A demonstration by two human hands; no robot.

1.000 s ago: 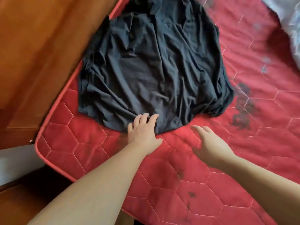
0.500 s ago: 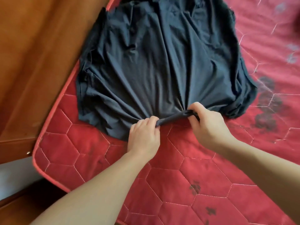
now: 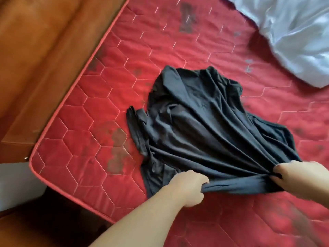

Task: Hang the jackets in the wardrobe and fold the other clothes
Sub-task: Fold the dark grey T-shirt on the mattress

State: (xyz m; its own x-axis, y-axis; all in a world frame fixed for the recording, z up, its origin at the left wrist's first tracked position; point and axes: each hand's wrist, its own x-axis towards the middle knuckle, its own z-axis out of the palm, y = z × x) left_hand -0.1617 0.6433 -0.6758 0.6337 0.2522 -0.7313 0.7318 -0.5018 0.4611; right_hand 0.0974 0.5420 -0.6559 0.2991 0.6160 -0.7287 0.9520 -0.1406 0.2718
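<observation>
A black garment (image 3: 201,125) lies rumpled on the red quilted mattress (image 3: 99,107), its cloth drawn into taut folds toward me. My left hand (image 3: 188,188) grips the near hem in a fist. My right hand (image 3: 300,177) pinches the same hem further right, so the edge stretches as a band between the two hands. The garment's far end is bunched and its shape is hard to read.
A wooden bed frame (image 3: 39,56) runs along the mattress's left side. A white sheet or plastic-like cloth (image 3: 288,36) lies at the far right of the mattress. Dark stains mark the mattress (image 3: 117,150) left of the garment. Floor shows at the bottom left.
Both hands went from lying open near the hem to gripping it. They have dragged the garment away from the mattress's left edge, toward me and to the right.
</observation>
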